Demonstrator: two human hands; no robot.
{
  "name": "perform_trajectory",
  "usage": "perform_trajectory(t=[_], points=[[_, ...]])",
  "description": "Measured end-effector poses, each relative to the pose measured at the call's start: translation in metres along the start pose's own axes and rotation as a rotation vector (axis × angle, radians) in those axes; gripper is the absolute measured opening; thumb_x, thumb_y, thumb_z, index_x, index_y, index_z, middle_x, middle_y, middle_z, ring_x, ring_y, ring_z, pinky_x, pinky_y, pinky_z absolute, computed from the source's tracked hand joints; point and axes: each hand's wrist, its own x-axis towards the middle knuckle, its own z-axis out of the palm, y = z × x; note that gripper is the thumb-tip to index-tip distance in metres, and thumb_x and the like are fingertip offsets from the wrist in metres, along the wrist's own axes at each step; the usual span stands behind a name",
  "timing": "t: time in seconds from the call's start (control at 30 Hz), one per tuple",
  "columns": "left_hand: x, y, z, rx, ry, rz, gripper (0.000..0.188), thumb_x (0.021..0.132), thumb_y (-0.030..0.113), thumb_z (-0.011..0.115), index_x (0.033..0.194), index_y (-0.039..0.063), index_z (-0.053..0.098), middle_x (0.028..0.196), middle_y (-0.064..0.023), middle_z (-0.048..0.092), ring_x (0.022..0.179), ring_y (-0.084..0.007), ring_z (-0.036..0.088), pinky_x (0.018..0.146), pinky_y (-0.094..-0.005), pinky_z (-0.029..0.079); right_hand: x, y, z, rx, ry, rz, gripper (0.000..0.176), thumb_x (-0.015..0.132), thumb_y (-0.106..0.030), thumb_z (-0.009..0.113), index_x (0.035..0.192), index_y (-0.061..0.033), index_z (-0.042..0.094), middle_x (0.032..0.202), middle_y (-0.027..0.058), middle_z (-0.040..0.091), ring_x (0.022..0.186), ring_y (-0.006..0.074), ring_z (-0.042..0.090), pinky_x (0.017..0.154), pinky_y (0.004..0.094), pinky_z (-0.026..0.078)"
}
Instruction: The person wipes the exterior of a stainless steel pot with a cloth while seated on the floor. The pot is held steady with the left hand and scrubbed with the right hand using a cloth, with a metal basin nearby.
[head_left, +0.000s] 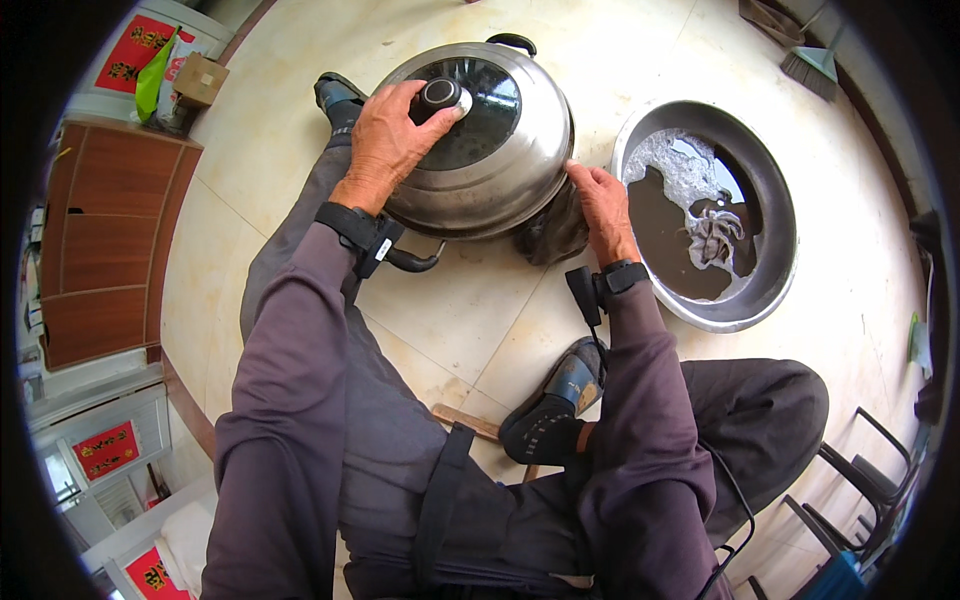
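Observation:
A large steel pot lid (536, 124) with a dark glass window (469, 142) sits on a wide pot, whose black side handles (412, 260) stick out front and back. My left hand (390, 139) grips the lid's black round knob (441, 93) between thumb and fingers. At the right side of the rim, the fingertips of my right hand (602, 206) touch the metal edge. A dark, wet-looking cloth (556, 225) hangs from that hand against the pot's side; the fingers partly hide where it is held. Most of the pot's body is hidden beneath the lid.
A metal basin (776, 225) of murky, foamy water stands to the right, with a soaked rag (715, 236) in it. My slippered foot (566, 382) rests near a wooden piece (465, 421). A broom (814, 67) lies far right; a brown cabinet (105, 240) stands left.

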Motion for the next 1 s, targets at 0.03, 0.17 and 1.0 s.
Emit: perform_trajectory(t=[0.03, 0.17, 1.0], points=[[0.002, -0.001, 0.000, -0.004, 0.005, 0.021, 0.065, 0.085, 0.049, 0.081, 0.125, -0.001, 0.068, 0.113, -0.0189, 0.070, 0.106, -0.0336, 0.067, 0.097, -0.0402, 0.052, -0.001, -0.001, 0.001, -0.008, 0.004, -0.048, 0.043, 0.091, -0.041, 0.071, 0.089, 0.0016, 0.073, 0.075, 0.0018, 0.064, 0.071, 0.0107, 0.057, 0.067, 0.0287, 0.046], [0.007, -0.007, 0.001, -0.031, -0.037, 0.009, 0.064, 0.085, 0.047, 0.082, 0.126, 0.000, 0.068, 0.118, -0.0189, 0.071, 0.110, -0.0327, 0.067, 0.099, -0.0396, 0.051, -0.010, -0.004, 0.007, -0.091, 0.069, -0.099, 0.045, 0.086, -0.040, 0.068, 0.091, 0.0039, 0.073, 0.075, 0.0127, 0.070, 0.072, 0.0196, 0.065, 0.073, 0.0354, 0.052], [0.005, 0.021, -0.001, 0.107, -0.217, 0.156, 0.065, 0.088, 0.046, 0.070, 0.140, 0.008, 0.061, 0.114, -0.0193, 0.067, 0.106, -0.0364, 0.064, 0.094, -0.0440, 0.051, -0.137, 0.033, 0.191, 0.294, -0.124, 0.263, 0.050, 0.088, -0.038, 0.065, 0.087, 0.0116, 0.070, 0.078, 0.0193, 0.069, 0.074, 0.0269, 0.062, 0.072, 0.0432, 0.049]])
